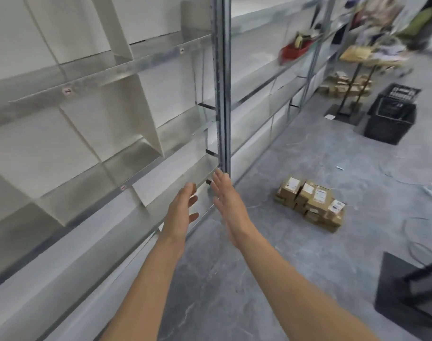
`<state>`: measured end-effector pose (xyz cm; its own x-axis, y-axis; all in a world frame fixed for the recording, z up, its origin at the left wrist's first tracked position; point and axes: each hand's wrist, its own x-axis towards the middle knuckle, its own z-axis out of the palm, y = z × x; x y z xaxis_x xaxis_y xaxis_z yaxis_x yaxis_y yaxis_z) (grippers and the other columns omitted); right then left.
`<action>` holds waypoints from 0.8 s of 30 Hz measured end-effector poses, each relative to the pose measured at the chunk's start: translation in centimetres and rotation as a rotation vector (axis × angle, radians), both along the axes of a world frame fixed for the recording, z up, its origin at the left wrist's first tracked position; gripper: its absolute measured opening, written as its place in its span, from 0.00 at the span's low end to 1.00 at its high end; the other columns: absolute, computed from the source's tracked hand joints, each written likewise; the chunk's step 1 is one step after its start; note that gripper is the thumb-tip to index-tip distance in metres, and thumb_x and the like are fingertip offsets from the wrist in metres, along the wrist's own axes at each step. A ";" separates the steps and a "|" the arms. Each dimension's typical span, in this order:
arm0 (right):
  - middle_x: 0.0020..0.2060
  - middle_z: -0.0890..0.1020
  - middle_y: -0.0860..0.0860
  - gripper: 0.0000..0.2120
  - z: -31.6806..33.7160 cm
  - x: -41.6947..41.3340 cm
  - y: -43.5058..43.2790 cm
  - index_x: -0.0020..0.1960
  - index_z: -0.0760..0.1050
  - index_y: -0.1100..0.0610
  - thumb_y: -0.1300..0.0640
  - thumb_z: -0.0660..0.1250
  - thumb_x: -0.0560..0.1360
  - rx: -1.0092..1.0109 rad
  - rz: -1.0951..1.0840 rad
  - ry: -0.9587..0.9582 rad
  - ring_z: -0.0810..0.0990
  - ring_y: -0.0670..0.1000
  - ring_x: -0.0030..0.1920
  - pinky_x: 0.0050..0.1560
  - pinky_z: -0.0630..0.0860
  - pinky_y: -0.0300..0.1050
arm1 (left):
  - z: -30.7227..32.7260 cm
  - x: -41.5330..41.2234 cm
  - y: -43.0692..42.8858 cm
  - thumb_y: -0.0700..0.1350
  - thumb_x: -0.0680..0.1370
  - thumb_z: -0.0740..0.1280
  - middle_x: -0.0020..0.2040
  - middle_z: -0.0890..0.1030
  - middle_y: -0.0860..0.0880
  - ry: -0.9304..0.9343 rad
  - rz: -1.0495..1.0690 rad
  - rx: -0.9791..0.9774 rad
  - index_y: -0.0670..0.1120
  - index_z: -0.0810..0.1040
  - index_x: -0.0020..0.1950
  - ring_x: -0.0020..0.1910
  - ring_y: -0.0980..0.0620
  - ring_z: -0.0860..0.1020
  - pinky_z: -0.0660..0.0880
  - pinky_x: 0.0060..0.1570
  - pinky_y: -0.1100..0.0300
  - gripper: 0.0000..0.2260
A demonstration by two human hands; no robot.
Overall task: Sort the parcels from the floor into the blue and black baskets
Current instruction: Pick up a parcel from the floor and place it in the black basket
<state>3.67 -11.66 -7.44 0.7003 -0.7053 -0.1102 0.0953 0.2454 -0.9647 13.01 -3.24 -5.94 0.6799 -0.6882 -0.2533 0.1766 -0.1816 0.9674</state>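
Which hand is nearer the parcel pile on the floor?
Right. The right hand is open, left of the parcel pile and apart from it; the left hand is further left, by the shelving.

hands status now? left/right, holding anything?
Left hand: open, fingers straight, holding nothing.
Right hand: open, fingers straight, holding nothing. Parcels lie on the floor, untouched.
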 end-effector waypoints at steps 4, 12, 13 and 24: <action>0.75 0.69 0.33 0.30 -1.4 -2.0 -6.2 0.75 0.63 0.31 0.26 0.54 0.75 0.034 -0.078 0.033 0.67 0.39 0.76 0.80 0.60 0.48 | -1.0 -1.2 -7.4 0.60 0.85 0.58 0.62 0.81 0.60 0.018 -0.100 0.015 0.59 0.80 0.59 0.65 0.59 0.77 0.75 0.66 0.48 0.13; 0.81 0.64 0.39 0.40 -5.3 -3.0 -17.0 0.82 0.61 0.39 0.24 0.55 0.73 0.093 -0.259 0.087 0.64 0.39 0.79 0.83 0.57 0.50 | -5.4 -0.2 -20.8 0.61 0.84 0.59 0.68 0.80 0.54 0.090 -0.261 0.107 0.51 0.78 0.72 0.66 0.57 0.78 0.77 0.63 0.51 0.22; 0.81 0.64 0.39 0.41 -5.9 -2.8 -18.6 0.82 0.60 0.39 0.24 0.55 0.73 0.099 -0.280 0.099 0.64 0.39 0.78 0.83 0.57 0.51 | -6.0 0.2 -22.6 0.62 0.84 0.59 0.68 0.79 0.55 0.100 -0.285 0.106 0.51 0.77 0.72 0.66 0.57 0.77 0.76 0.65 0.50 0.23; 0.81 0.65 0.41 0.41 -11.2 2.7 -35.4 0.83 0.60 0.42 0.26 0.55 0.73 0.249 -0.515 0.242 0.65 0.42 0.78 0.82 0.57 0.51 | -12.0 8.5 -41.8 0.62 0.84 0.58 0.70 0.77 0.55 0.178 -0.460 0.227 0.51 0.75 0.74 0.68 0.57 0.76 0.75 0.60 0.53 0.23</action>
<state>6.34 -47.08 -18.61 0.2116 -0.8786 -0.4281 0.0472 0.4467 -0.8934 21.46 -45.03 -17.95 0.2542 -0.8195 -0.5136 0.1868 -0.4795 0.8574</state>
